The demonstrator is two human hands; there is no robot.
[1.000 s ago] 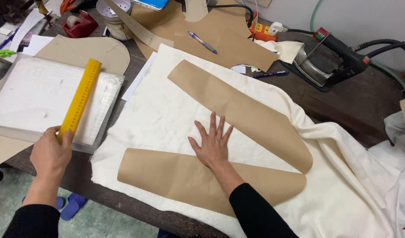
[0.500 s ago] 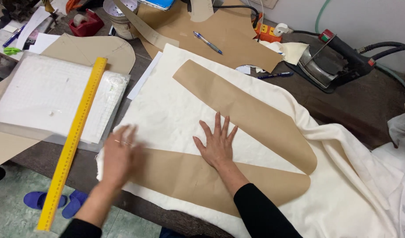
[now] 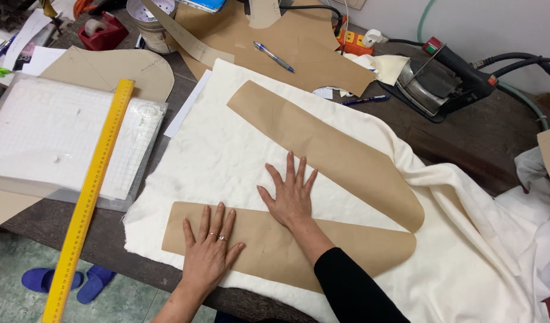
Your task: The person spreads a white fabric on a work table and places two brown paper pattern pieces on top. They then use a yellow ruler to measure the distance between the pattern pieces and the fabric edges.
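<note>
My left hand (image 3: 210,249) lies flat, fingers spread, on the left part of a long brown paper pattern piece (image 3: 353,254) near the table's front edge. My right hand (image 3: 290,195) presses flat beside it, partly on that piece and partly on the cream fabric (image 3: 215,155) beneath. A second, longer brown pattern piece (image 3: 329,149) lies diagonally on the fabric beyond my right hand. Neither hand holds anything.
A yellow ruler (image 3: 91,194) lies diagonally over a clear gridded board (image 3: 42,140) at left. An iron (image 3: 439,81) sits at back right, with pens (image 3: 274,57), more brown patterns (image 3: 299,45), a tape dispenser (image 3: 101,30). Blue slippers (image 3: 66,281) are on the floor.
My left hand let go of the yellow ruler, moved right and came down flat on the lower pattern piece. The right hand stayed pressed in place.
</note>
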